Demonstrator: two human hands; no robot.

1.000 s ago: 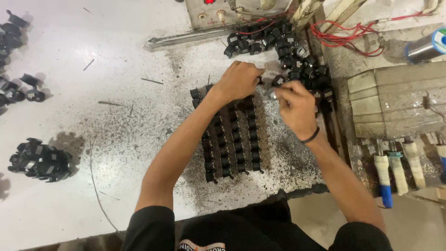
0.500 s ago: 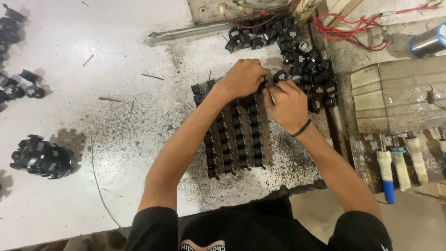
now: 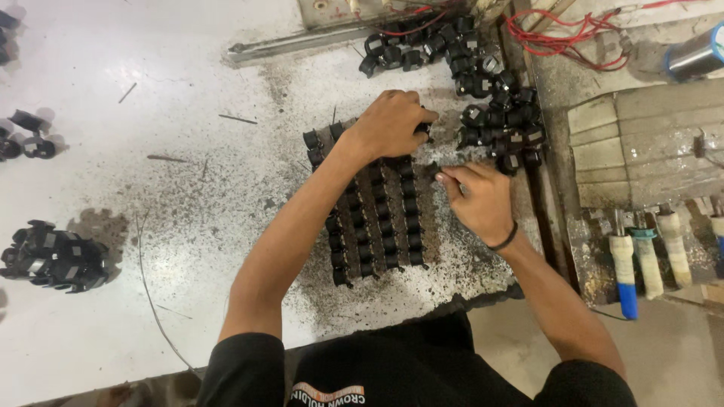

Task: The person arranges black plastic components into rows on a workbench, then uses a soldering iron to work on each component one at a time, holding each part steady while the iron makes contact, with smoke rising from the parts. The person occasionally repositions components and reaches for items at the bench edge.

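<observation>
**Two hands at the rows of small black parts**

The left hand [image 3: 388, 124] lies knuckles-up on the far end of the rows of black parts [image 3: 369, 218], fingers curled down; whether its grip holds one I cannot tell. Just beside it, the right hand [image 3: 479, 202] pinches a small black piece [image 3: 435, 171] between thumb and fingertips at the rows' edge. Beyond that grip sits a loose heap of black parts [image 3: 490, 113] on the gritty white tabletop [image 3: 188, 173]. Further off the right hand's side stand tool handles [image 3: 641, 260].
</observation>
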